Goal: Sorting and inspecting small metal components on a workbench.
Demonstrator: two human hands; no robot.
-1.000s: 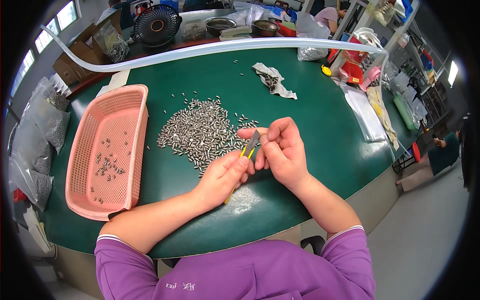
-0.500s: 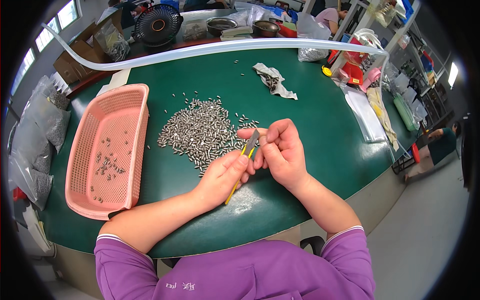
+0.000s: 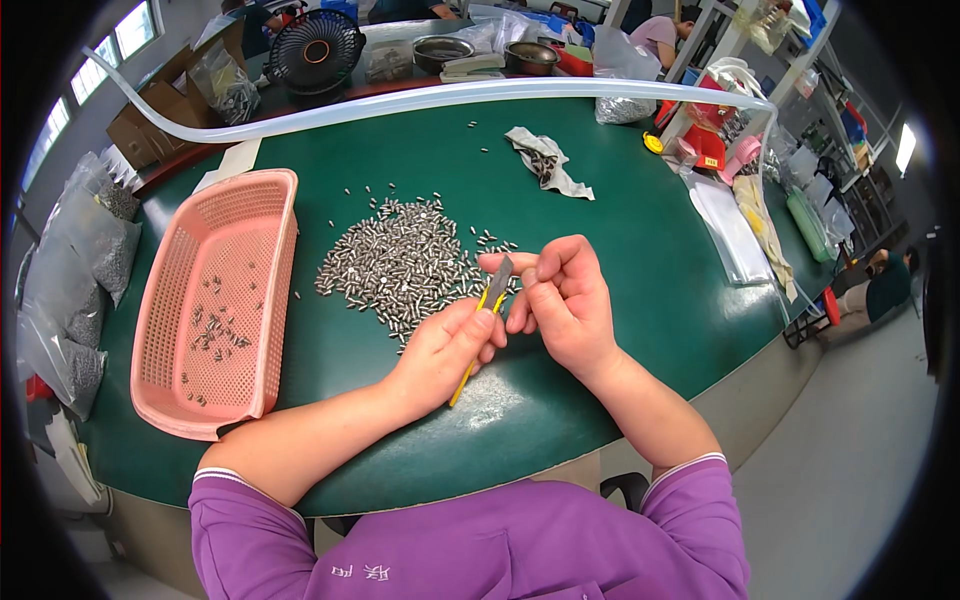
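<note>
Near the table's [image 3: 600, 180] front edge, our left hand [image 3: 445, 345] grips a yellow-handled blade tool [image 3: 482, 315]. Our right hand [image 3: 565, 300] pinches something too small to make out against its tip. Beyond lies the pile of small metal pieces [image 3: 400, 262], the pink basket [image 3: 255, 300] at the left edge, a crumpled rag [image 3: 548, 165] farther back.
</note>
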